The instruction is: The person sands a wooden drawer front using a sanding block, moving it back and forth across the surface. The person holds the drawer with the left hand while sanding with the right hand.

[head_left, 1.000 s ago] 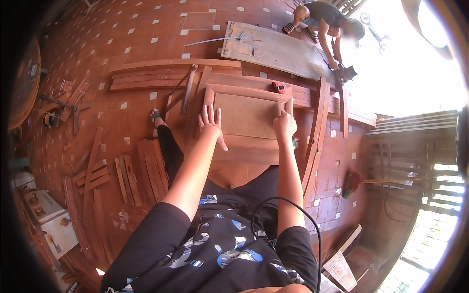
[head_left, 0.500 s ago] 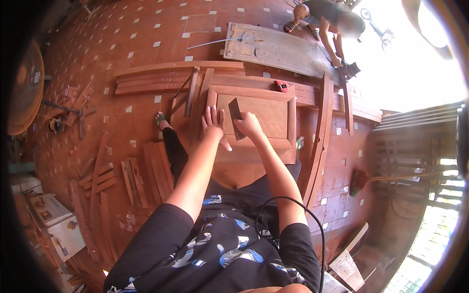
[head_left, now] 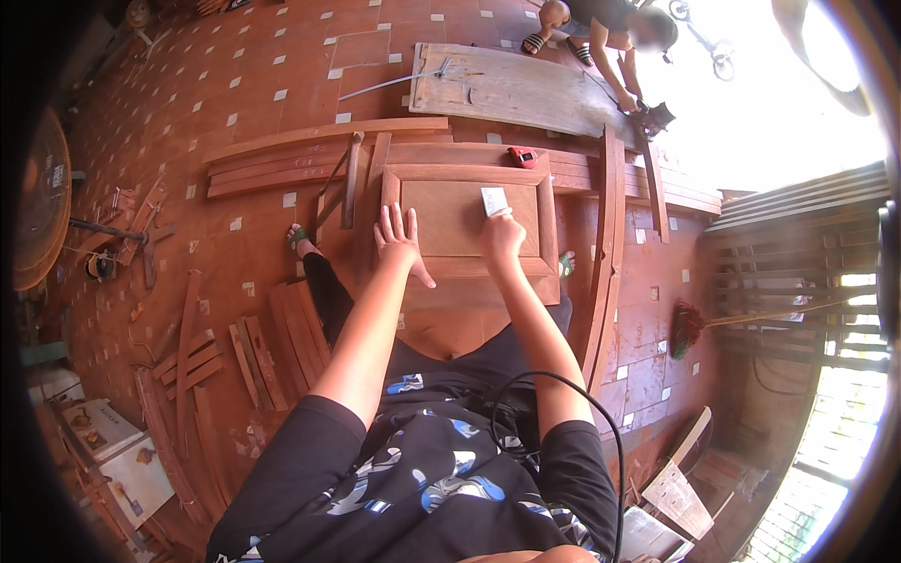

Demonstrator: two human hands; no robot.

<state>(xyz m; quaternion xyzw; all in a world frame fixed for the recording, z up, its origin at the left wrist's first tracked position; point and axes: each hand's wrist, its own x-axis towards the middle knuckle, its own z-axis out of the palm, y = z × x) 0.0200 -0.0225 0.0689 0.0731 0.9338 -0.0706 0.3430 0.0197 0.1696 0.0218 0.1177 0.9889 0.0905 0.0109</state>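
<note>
A framed wooden panel (head_left: 449, 225) lies flat between my legs. My left hand (head_left: 399, 248) rests on its left frame rail, fingers spread. Over the right half of the panel, my right hand (head_left: 504, 238) is closed around a thin metal scraper plate (head_left: 493, 200). The upper part of the plate sticks out past the fist and catches bright light; its lower part is hidden by the hand. A red tape measure (head_left: 522, 158) sits on the wood at the panel's far right edge.
Long reddish boards (head_left: 282, 176) lie beyond the panel, and a long beam (head_left: 605, 272) stands right of it. Cut strips (head_left: 253, 361) lie at left. A co-worker (head_left: 605, 38) crouches at far right with a dark tool (head_left: 654, 117), beside a worn plank (head_left: 507, 89). A broom (head_left: 688, 328) lies right.
My right hand has moved rightward over the panel, and the scraper has turned from dark to brightly lit. My left hand stays spread on the left rail. The whole view has shifted slightly.
</note>
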